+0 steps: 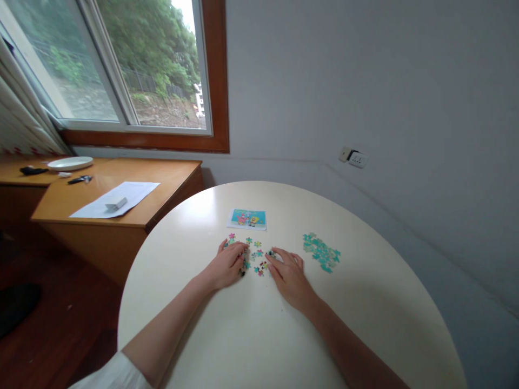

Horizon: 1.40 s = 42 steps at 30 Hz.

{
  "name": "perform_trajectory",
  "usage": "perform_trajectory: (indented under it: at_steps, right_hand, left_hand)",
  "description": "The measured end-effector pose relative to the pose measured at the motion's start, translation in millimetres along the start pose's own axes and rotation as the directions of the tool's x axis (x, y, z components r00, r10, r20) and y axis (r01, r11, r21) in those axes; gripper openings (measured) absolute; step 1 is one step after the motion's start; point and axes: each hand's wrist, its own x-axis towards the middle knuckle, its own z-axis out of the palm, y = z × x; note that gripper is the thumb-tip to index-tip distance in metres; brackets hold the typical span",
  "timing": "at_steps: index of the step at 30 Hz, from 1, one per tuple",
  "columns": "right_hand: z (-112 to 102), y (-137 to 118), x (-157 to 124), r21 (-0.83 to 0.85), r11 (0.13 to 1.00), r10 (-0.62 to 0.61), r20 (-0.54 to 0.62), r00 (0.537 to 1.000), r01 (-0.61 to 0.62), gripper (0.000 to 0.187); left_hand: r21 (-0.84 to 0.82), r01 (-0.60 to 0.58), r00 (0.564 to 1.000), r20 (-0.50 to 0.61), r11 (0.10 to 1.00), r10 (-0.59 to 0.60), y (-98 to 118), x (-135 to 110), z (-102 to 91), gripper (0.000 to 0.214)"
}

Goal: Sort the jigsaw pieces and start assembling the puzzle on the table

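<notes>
Jigsaw puzzle pieces (pixel 258 254) in mixed colours lie loosely spread on the round white table (pixel 259 335), between and under my two hands. My left hand (pixel 227 266) rests palm down over the left side of these pieces, its fingers stretched across several and hiding them. On the other side, my right hand (pixel 288 274) has its fingers apart, with thumb and index fingertips at the pieces on the right. No piece is seen lifted. Beyond the hands, a picture card (pixel 248 219) with pink and yellow cartoon figures on turquoise lies flat.
A separate heap of turquoise pieces (pixel 321 252) lies right of my right hand. To the left, a wooden desk (pixel 178 178) bears a paper sheet (pixel 133 192), a small white block (pixel 116 203) and a white plate (pixel 70 163). A wall socket (pixel 358 159) is behind.
</notes>
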Motion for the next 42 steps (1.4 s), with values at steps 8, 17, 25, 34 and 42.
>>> perform_trajectory:
  at_steps: [8, 17, 25, 34, 42]
  right_hand:
    - [-7.9, 6.5, 2.7, -0.145, 0.972, 0.171, -0.106, 0.98, -0.185, 0.03]
    - [-6.8, 9.2, 2.5, -0.109, 0.972, 0.191, -0.148, 0.97, -0.208, 0.03]
    - [-7.8, 12.7, 2.5, 0.006, 0.984, 0.178, -0.136, 0.975, -0.178, 0.036]
    - [-6.9, 11.6, 2.1, 0.043, 0.99, 0.137, -0.12, 0.983, -0.133, 0.04]
    - [-5.9, 11.6, 2.4, 0.029, 0.988, 0.153, -0.125, 0.98, -0.151, 0.039]
  left_hand:
    - [-0.029, -0.016, 0.999, -0.048, 0.999, 0.014, -5.3, -0.4, 2.2, 0.037]
    - [-0.101, 0.009, 0.958, -0.283, 0.995, -0.038, -12.8, 5.4, 7.0, 0.02]
    - [-0.135, 0.0, 0.924, -0.379, 0.991, -0.052, -12.9, 5.4, 4.3, 0.019]
    - [-0.16, 0.016, 0.914, -0.399, 0.987, -0.079, -13.3, 5.5, 5.2, 0.017]
    - [-0.21, 0.052, 0.885, -0.443, 0.976, -0.142, -14.0, 6.2, 3.8, 0.018]
